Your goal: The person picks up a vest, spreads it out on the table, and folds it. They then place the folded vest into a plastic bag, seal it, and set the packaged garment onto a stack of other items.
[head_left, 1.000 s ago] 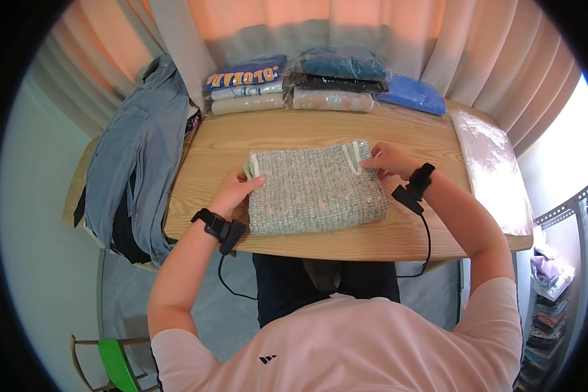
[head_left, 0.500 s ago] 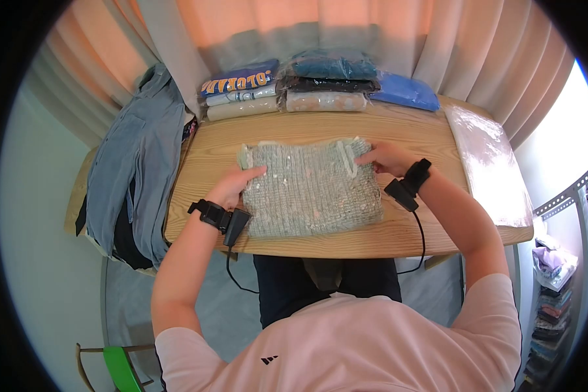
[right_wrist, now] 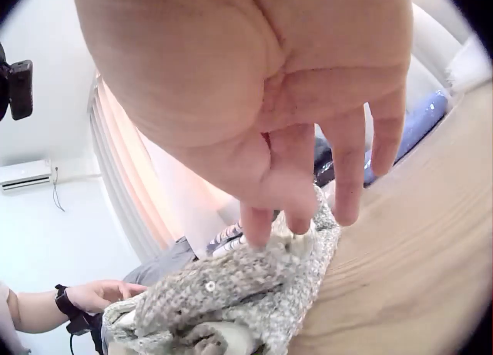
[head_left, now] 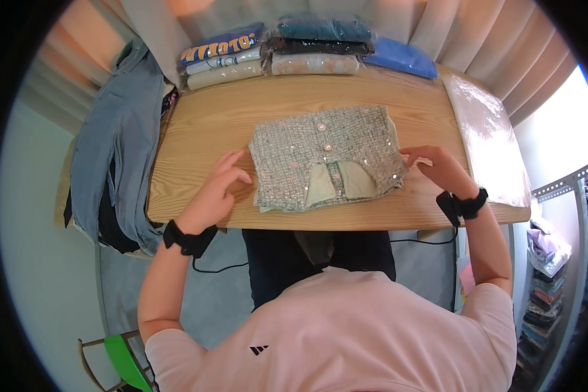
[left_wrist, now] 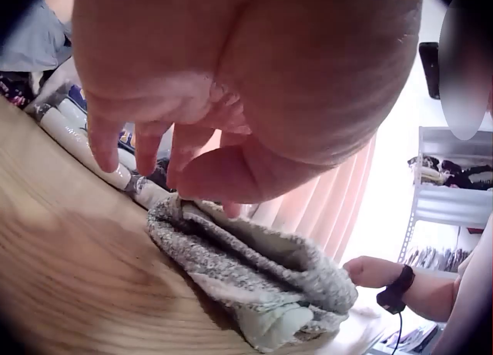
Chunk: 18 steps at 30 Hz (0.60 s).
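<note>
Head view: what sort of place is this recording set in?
Probably a home room used for sorting clothes: a folded knit garment lies on a wooden table, bagged folded clothes are stacked by the curtains, and shelves of clothing stand at right.

Rough, nubby woven cloth of the jacket (head_left: 307, 140) on smooth matt wood of the table (head_left: 202, 130); glossy plastic bag (head_left: 487, 140).
</note>
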Tool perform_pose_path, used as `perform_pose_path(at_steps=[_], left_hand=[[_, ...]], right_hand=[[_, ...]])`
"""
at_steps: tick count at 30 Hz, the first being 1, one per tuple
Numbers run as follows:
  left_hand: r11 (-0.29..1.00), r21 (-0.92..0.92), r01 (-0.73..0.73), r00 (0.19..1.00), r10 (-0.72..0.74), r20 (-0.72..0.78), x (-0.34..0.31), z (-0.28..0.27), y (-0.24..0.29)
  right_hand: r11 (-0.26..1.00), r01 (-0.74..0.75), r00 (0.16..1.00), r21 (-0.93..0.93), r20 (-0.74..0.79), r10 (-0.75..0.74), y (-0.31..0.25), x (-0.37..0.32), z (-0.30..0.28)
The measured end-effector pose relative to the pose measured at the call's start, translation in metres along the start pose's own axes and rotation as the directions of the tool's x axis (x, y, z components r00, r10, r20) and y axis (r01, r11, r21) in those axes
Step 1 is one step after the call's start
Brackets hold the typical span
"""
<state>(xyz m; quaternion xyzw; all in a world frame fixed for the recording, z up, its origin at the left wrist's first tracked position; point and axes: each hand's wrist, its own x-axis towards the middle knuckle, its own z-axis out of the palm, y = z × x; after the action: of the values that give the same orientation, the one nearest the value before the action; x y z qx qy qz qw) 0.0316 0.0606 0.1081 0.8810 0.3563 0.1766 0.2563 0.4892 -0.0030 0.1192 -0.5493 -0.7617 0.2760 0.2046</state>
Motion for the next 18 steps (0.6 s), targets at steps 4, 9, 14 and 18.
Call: perform_pose_path(at_steps=[4,9,14,18], left_hand=[[0.990,-0.097,0.106,0.987,-0.117,-0.112,-0.009,0.008,0.011],[0.907,-0.375,0.192,0.944,-0.275,-0.182,-0.001,0.039,0.036],[0.904,-0.342,0.254,0.924,-0.332,-0.190,0.008,0.057,0.041],[0.885,-0.399,0.240,0.899,-0.358,-0.253,0.006,0.070,0.026]], right_hand=[[1.000,-0.008,0.991,0.026,-0.135,0.011,-0.018,-0.018,0.023],[0.994,-0.048,0.928,0.103,-0.364,0.082,-0.044,-0.017,0.060],[0.929,-0.022,0.898,0.370,-0.400,0.180,-0.060,-0.016,0.067],[0.903,-0.143,0.892,0.404,-0.342,0.295,-0.036,-0.017,0.069]])
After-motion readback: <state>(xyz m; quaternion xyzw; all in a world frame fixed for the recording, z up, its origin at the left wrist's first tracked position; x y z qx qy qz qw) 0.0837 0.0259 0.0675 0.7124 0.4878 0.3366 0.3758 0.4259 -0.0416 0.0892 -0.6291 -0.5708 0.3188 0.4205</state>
